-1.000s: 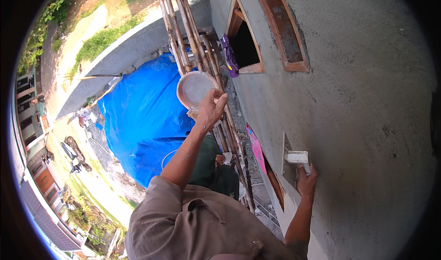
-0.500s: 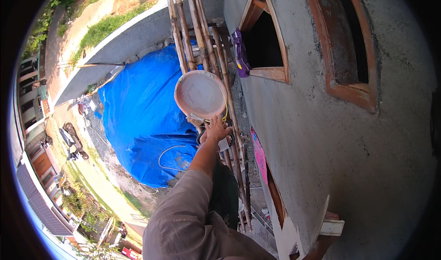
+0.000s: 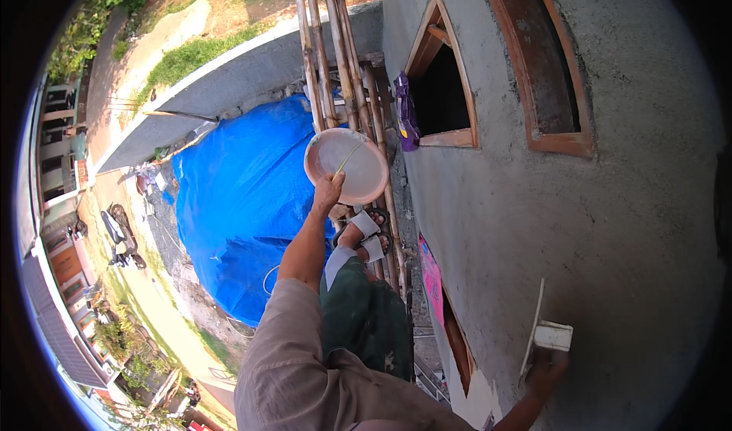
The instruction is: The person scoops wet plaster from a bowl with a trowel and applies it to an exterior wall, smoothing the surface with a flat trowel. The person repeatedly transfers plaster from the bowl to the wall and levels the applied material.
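Note:
My left hand [image 3: 328, 192] reaches out over the near rim of a round, shallow terracotta-coloured basin [image 3: 309, 157] with a pale grey inside. Its fingers are closed on a thin yellowish strip [image 3: 350, 157], which slants across the basin; whether it is a cord or a stick I cannot tell. At the lower right my right hand [image 3: 547, 371] is wrapped round the white handle of a plastering float [image 3: 555, 336]. The float's thin blade stands edge-on close to the grey rendered wall [image 3: 503, 225]; whether it touches I cannot tell.
Bamboo poles [image 3: 347, 57] form a narrow scaffold, with my sandalled feet [image 3: 374, 233] on it. A blue tarpaulin [image 3: 236, 179] covers a heap below left. Wooden window frames [image 3: 474, 88] sit in the wall, with a purple packet [image 3: 406, 115] and a pink sheet [image 3: 431, 278] nearby.
My left hand has moved from the basin's near right edge to its near left, drawing the yellowish strip across it. My right hand and the float have risen in the picture along the wall.

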A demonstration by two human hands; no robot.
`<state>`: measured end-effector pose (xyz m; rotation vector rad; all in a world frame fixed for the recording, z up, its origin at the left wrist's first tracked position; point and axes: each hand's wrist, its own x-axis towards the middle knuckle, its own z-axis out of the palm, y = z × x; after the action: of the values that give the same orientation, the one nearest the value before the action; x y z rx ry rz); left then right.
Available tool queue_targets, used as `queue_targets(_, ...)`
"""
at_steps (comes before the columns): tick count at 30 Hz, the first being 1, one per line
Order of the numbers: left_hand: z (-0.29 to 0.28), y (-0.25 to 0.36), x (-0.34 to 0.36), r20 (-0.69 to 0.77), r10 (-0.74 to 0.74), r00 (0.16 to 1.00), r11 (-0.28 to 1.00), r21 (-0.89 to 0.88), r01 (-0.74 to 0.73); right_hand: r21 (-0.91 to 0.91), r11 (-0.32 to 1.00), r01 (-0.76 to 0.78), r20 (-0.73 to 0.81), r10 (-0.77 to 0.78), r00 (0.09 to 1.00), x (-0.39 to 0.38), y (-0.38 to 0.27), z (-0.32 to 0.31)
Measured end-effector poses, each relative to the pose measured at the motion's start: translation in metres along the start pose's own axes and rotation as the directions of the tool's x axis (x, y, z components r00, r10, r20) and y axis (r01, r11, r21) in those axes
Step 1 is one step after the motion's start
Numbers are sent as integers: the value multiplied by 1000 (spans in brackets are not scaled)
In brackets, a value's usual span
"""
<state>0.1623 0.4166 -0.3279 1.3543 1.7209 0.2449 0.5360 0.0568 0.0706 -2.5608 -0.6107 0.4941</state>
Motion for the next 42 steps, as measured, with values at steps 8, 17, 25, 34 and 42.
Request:
queue_targets(8, -98, 59, -49, -205, -37, 978, 998, -56, 26, -7, 999, -33, 178, 34, 983, 18, -73, 13)
queue_targets(17, -244, 162, -116, -330, -25, 943, 999, -39, 13, 77, 992, 98, 185, -110, 977, 20, -93, 12)
queue_targets(25, -320, 207, -72, -418, 79, 905, 997, 17, -79, 90, 980, 179, 70, -185, 980, 36, -77, 35)
queue_targets(34, -327, 206, 98, -346, 42, 937, 997, 82, -15, -38, 985, -170, 37, 171, 985, 18, -70, 28)
queue_targets(42, -275, 220, 255, -135, -2, 991, 990, 137, 20, -86, 934, -345, -7, 346, 938, 22, -99, 27)
